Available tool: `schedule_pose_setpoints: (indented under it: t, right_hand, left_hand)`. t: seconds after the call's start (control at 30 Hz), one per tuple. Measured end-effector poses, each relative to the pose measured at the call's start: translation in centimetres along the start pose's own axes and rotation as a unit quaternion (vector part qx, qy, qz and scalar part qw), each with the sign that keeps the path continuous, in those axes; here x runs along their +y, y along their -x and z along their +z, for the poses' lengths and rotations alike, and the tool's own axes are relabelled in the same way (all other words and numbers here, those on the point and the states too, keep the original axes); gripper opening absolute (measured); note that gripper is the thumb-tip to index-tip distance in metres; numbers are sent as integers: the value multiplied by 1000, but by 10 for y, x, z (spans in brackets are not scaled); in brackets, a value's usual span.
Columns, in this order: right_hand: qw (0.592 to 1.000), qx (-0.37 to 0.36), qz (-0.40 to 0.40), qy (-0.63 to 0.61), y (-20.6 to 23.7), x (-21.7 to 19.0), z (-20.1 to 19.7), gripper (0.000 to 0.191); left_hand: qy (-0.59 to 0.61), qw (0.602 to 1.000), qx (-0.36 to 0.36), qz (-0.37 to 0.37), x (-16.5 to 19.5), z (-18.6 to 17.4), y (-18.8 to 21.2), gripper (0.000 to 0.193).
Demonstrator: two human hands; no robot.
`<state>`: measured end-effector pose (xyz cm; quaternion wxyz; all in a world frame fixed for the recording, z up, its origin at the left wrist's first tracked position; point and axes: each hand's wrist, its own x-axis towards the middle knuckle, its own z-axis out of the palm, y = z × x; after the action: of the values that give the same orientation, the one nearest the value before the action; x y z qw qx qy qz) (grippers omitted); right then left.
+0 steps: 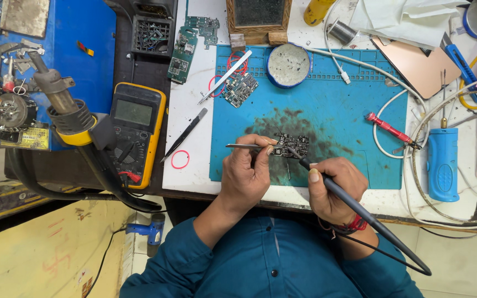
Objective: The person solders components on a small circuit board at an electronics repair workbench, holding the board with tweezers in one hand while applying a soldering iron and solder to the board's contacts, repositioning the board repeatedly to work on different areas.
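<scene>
- My left hand (247, 174) is pinched shut around a pair of metal tweezers (245, 146), which lie flat and point right, toward the small circuit board (292, 144).
- My right hand (335, 190) holds a black soldering iron (354, 207) like a pen, fingers wrapped round the grip, with the tip angled up and left so it meets the board's near edge. Can't tell if the tip actually touches a pad, it's too small to make out.
- The board sits about mid-mat on the blue work mat (349, 116), right on the dark scorched patch, just beyond both hands.
- The iron's cable trails off to the near right, past my wrist and its red thread band (356, 223).
- Further back on the mat there's a second circuit board (239, 88) with another pair of tweezers (224, 77) lying across it, and a round tin (288, 65) just to its right.
- A red-handled tool (386, 128) lies on the mat's right side, and a blue handheld device (442, 164) stands just off the mat to the right of that.
- Left of the mat: black tweezers (185, 134) and a red rubber band (180, 159) on the white bench, then the yellow multimeter (137, 129).
- A hot air gun (64, 107) hangs in its holder at the far left.
</scene>
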<state>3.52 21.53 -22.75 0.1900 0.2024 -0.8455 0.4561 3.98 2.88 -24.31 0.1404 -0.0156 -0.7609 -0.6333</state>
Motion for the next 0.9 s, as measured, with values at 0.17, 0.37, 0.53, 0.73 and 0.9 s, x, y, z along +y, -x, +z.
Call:
schedule_pose_setpoints:
  t: [0.17, 0.37, 0.53, 0.73, 0.9]
  right_hand:
    - [1000, -1, -5, 2, 0, 0, 0, 12]
    - [1000, 1, -8, -1, 0, 1, 1, 12]
    - [1000, 4, -2, -1, 1, 1, 1, 12]
    - [1000, 2, -3, -1, 0, 0, 0, 11]
    - [1000, 0, -4, 2, 1, 0, 0, 11]
  left_hand:
    - [2, 1000, 2, -1, 0, 0, 0, 16]
    - [1, 1000, 2, 5, 0, 0, 0, 16]
    - [2, 1000, 4, 4, 0, 0, 0, 16]
    - [3, 1000, -2, -2, 0, 0, 0, 15]
    - [9, 1000, -1, -1, 0, 0, 0, 15]
